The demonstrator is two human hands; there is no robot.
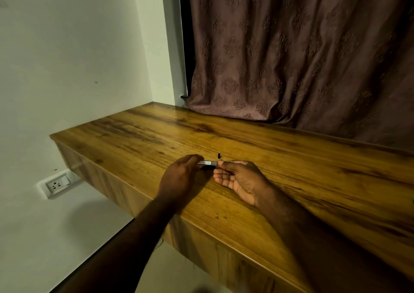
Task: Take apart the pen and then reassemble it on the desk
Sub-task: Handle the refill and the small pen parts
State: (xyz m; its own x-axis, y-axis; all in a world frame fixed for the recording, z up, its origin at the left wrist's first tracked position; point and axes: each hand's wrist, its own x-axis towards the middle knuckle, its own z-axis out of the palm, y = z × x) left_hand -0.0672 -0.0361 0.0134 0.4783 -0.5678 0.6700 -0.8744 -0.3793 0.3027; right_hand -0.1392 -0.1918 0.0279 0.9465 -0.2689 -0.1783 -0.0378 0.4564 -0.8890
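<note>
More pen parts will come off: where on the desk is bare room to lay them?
Bare desk left of the left hand toward the wall, and right of the right hand along the curtain. Crowded between hands: pen barrel, small black piece.

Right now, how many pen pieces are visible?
2: a silver barrel held between left hand and right hand; a small black piece on the desk behind it. Others may hide under the hands.

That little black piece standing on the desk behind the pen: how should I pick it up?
Probably pinch the black piece by its sides, coming from above: it seems to stand upright on the desk, free just beyond the held pen.
</note>
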